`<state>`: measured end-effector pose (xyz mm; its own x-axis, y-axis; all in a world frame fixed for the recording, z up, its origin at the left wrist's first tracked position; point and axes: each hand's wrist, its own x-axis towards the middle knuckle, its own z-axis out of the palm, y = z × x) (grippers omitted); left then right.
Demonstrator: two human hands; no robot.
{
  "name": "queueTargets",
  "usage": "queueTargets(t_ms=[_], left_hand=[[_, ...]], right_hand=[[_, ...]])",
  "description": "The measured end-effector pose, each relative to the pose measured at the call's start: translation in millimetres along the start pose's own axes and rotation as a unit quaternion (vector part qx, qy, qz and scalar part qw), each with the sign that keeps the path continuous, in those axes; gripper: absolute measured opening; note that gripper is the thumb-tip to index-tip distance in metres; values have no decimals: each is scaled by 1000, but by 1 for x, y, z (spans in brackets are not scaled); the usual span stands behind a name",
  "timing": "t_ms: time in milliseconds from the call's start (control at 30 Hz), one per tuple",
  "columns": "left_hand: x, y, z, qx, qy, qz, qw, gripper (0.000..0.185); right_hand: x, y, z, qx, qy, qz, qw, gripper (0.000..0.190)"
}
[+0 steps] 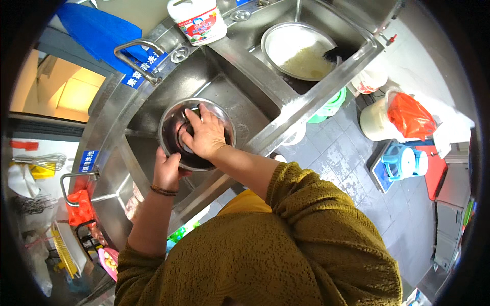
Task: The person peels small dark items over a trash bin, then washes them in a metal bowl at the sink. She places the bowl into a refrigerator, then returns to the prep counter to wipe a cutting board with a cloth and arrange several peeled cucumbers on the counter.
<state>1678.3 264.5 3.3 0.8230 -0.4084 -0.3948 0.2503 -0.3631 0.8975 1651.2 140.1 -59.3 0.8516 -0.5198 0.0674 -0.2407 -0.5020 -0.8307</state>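
Over the middle basin of a stainless steel sink [245, 118], a round metal bowl [226, 114] is held tilted. My left hand [167, 168] grips its near left rim, thumb on top and the fingers mostly hidden beneath. Inside the bowl lies my right hand [204, 134], palm down with its fingers spread against the inner wall. The bowl's inside looks dark and shiny; whether anything lies under the right hand cannot be made out. A curved metal faucet [139, 42] stands beyond the bowl at the sink's back edge.
A large metal basin [294, 42] with cloudy yellowish liquid sits in the right sink compartment. A white plastic jug [199, 23] stands on the back ledge. The left compartment [111, 214] holds something pale, partly hidden. Light blue stools [400, 162] and a white bucket [377, 118] are on the right.
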Motion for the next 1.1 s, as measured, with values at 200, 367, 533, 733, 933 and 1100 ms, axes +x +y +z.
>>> queueTargets(t_ms=[200, 367, 533, 733, 933, 1100], left_hand=[[-27, -46, -27, -218, -73, -71, 971, 27], [-44, -44, 4, -232, -200, -41, 951, 25], [-64, -34, 80, -171, -306, -13, 936, 27], [-113, -37, 226, -100, -440, -63, 890, 37], [-216, -44, 404, -28, -520, -97, 848, 35], [-317, -40, 541, 21, -605, -101, 789, 32]], right_hand=[[-43, -38, -37, -126, -60, -32, 990, 61], [-108, 0, -180, 179, 11, -17, 984, 38], [-262, 109, -278, 322, 89, 276, 901, 47], [-505, 247, -278, -81, 222, 452, 860, 46], [-695, 282, -313, 89, 325, 547, 766, 40], [-767, 277, -378, 100, 450, 557, 690, 27]])
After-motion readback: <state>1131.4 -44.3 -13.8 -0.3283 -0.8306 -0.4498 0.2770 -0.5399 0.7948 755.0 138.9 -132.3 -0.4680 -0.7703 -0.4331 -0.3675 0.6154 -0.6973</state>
